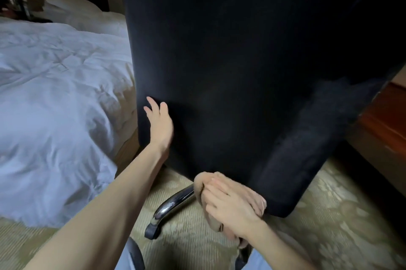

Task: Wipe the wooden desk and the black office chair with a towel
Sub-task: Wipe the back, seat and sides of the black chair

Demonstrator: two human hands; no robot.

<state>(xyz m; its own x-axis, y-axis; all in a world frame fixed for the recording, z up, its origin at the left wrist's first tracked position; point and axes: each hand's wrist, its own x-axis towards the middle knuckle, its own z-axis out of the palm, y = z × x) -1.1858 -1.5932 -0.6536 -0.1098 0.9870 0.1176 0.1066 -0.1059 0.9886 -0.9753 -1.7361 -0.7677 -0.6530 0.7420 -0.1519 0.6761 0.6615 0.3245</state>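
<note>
Right grip (232, 206) closed round beige towel (203, 178), pressed it to lower edge of black office chair (241, 72) backrest. Chrome chair leg (171, 204) with black caster (151, 231) stood just left, on patterned carpet (329, 225). Left grip (159, 124) lay flat, fingers straight, against backrest's left edge, held nothing. White duvet (55, 105) lay at left; wooden bench (382, 124) edge showed far right

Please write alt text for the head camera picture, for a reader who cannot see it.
A right hand grips a tan towel at the bottom edge of a black chair back, while the open left hand rests on its left side. A white bed is at left; a chrome chair leg stands on carpet.
</note>
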